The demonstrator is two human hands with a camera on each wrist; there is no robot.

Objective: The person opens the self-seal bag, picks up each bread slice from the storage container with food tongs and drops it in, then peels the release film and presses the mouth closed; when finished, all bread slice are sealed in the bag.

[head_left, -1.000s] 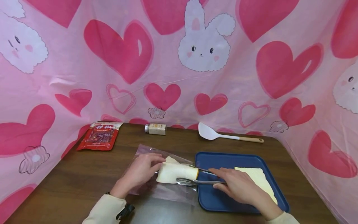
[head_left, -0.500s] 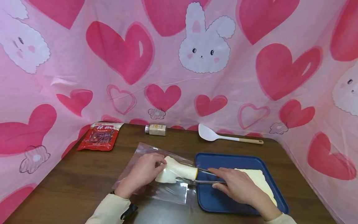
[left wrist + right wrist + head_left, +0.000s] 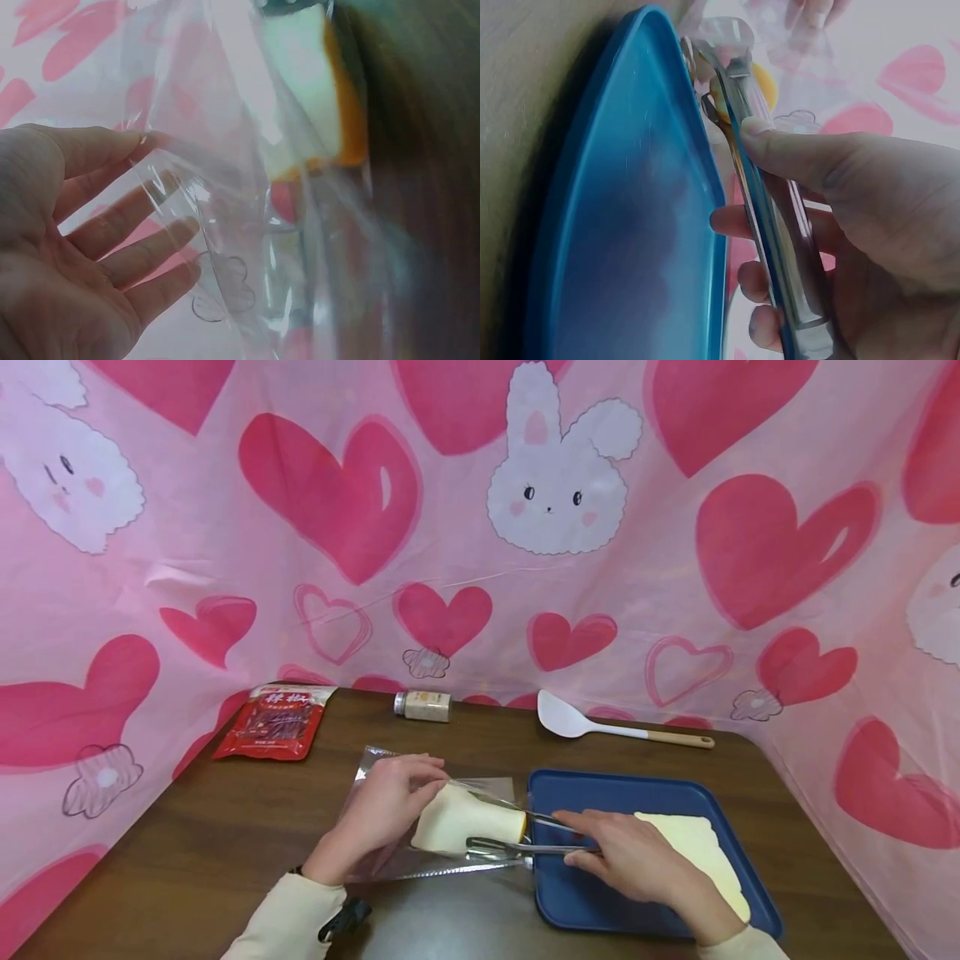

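White, orange-crusted bread slice (image 3: 457,822) between silver metal tongs (image 3: 551,849), amid a clear plastic bag (image 3: 408,863), lower centre of frame.
Right grip (image 3: 637,856) holds the tongs, left grip (image 3: 393,797) pinches the bag; overtight squeezing could crush the bread, slack film snag its corner.

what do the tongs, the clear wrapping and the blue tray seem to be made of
Tongs: polished metal, likely stainless steel; silvery with bright reflections.
Clear wrapping: thin, glossy plastic film; see-through, creased, catching glare.
Blue tray: probably smooth moulded plastic, judging by its even colour and rounded rim; coated metal is possible.
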